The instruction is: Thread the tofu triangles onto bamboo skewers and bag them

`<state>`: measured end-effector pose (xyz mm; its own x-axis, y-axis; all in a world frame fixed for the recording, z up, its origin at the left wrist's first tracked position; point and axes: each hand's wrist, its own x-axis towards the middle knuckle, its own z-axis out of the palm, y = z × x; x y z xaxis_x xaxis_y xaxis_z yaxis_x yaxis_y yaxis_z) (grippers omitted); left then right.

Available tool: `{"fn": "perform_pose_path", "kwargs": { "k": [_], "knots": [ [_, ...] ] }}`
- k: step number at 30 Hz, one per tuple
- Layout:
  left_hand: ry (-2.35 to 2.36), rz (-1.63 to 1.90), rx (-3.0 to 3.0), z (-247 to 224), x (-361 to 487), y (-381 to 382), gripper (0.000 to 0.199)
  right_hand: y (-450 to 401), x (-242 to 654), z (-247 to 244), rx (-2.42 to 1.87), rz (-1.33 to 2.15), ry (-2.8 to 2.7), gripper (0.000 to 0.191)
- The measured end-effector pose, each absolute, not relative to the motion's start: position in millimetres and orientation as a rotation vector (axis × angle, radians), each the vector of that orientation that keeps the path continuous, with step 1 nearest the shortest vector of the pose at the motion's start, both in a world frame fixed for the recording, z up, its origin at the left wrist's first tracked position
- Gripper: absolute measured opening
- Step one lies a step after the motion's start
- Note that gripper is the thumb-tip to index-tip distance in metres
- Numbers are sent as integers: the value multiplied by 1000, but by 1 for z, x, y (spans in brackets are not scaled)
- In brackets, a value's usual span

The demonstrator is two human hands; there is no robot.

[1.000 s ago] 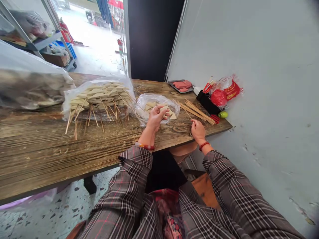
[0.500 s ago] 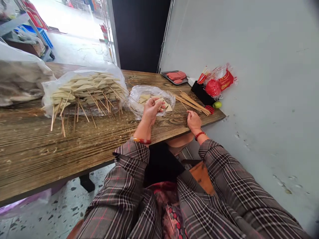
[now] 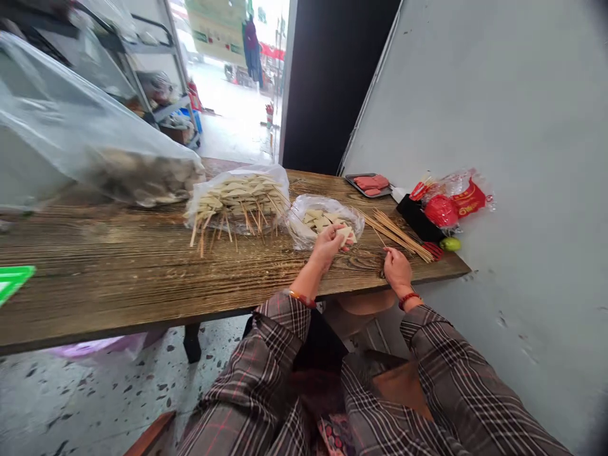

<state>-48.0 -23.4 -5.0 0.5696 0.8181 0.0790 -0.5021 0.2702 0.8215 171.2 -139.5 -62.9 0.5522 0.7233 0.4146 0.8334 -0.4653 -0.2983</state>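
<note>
My left hand is closed round a pale triangular tofu slice, just in front of an open clear plastic bag of similar loose slices. To its right, my right hand pinches a thin wooden skewer, whose tip points up and left, apart from the slice. Farther left, a second plastic bag carries a stack of skewered slices, with the stick ends hanging out toward me. A bundle of bare skewers lies beyond my right hand.
At the back, a dark tray holds pink blocks. By the wall stand a black box, a red packet and a small green fruit. A large, filled plastic bag occupies the table's left side.
The view has swung left and up, so the table things appear farther right and lower. Both hands keep their holds on the tofu slice and the skewer.
</note>
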Motion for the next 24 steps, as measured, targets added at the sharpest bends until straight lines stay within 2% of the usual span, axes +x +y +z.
{"fn": "perform_pose_path", "kwargs": {
  "k": [14,24],
  "knots": [
    [430,996,1147,50,-122,-75,30,-142,167,-59,-2344,-210,-1277,39],
    [434,893,1210,32,-105,-75,33,-139,165,-65,-2378,-170,-1249,37]
  ]
}}
